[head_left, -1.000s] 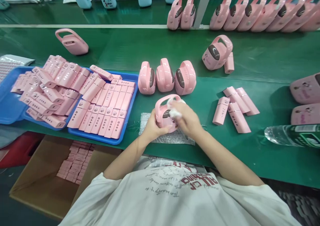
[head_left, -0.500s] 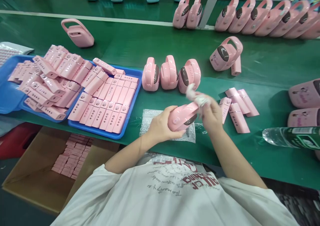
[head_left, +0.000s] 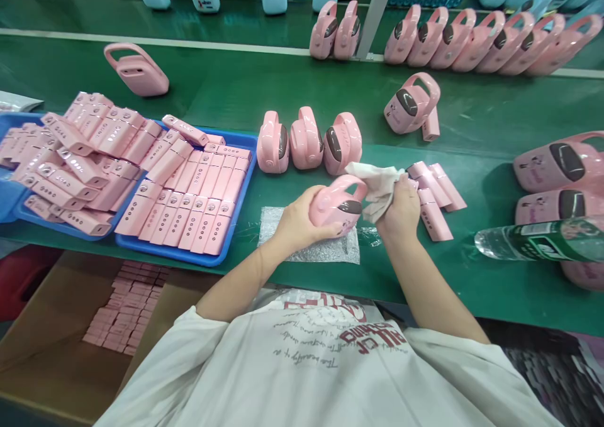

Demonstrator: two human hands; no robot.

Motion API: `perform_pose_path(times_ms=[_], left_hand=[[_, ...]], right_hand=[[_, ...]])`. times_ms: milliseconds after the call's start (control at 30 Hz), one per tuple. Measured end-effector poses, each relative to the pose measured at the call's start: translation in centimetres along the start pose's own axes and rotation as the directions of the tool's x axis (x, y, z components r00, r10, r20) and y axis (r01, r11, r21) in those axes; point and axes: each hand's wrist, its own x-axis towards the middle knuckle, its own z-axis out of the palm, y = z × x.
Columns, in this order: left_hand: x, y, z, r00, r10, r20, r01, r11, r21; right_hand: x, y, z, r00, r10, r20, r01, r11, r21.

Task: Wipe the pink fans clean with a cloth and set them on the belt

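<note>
My left hand [head_left: 298, 223] is wrapped round a glossy pink speaker-like device [head_left: 329, 205] with a loop handle and a dark oval window. It is held tilted, above a sheet of bubble wrap [head_left: 325, 251], its handle toward my right hand. A white cloth [head_left: 375, 185] is pinched in my right hand [head_left: 400, 210] and hangs beside the handle; whether they touch I cannot tell. Just beyond, three similar pink devices [head_left: 306, 139] stand in a row. Several pink rectangular pieces [head_left: 435, 214] lie to the right of my right hand.
At left, blue trays [head_left: 221, 254] hold many pink pieces. An open cardboard box [head_left: 42, 339] stands below the table edge. A plastic bottle [head_left: 538, 241] lies at right near more pink devices [head_left: 550, 166]. Beyond them is a row of pink devices [head_left: 446, 43] by a metal post [head_left: 375, 15].
The cloth, bunched and blurred over the handle before, now hangs spread out beside it. My right hand has drawn back a little from the pink device. The whole view has shifted slightly.
</note>
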Motion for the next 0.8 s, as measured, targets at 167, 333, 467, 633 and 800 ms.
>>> perform_pose_path(times_ms=[167, 333, 467, 633, 800], left_hand=[[0.1, -0.5, 0.1, 0.899, -0.347, 0.266, 0.431, 0.597, -0.677], [-0.5, 1.2, 0.4, 0.852, -0.339, 0.400, 0.515, 0.402, -0.757], [-0.4, 1.6, 0.9, 0.871, -0.329, 0.365, 0.480, 0.418, -0.771], [-0.1, 1.1, 1.1, 0.827, -0.361, 0.431, 0.551, 0.374, -0.746], [-0.6, 1.4, 0.6, 0.782, -0.322, 0.534, 0.544, -0.068, -0.837]], right_hand=[[-1.7, -0.9, 0.6, 0.994, 0.005, 0.105, -0.020, 0.990, 0.142], [-4.1, -2.7, 1.2, 0.963, -0.268, -0.024, 0.269, 0.962, 0.051], [-5.1, -2.7, 1.4, 0.783, -0.614, 0.102, 0.615, 0.737, -0.281], [-5.8, -1.2, 1.6, 0.423, -0.711, 0.561, 0.896, 0.419, -0.144], [-5.7, 0.2, 0.6, 0.425, -0.844, 0.326, 0.904, 0.418, -0.096]])
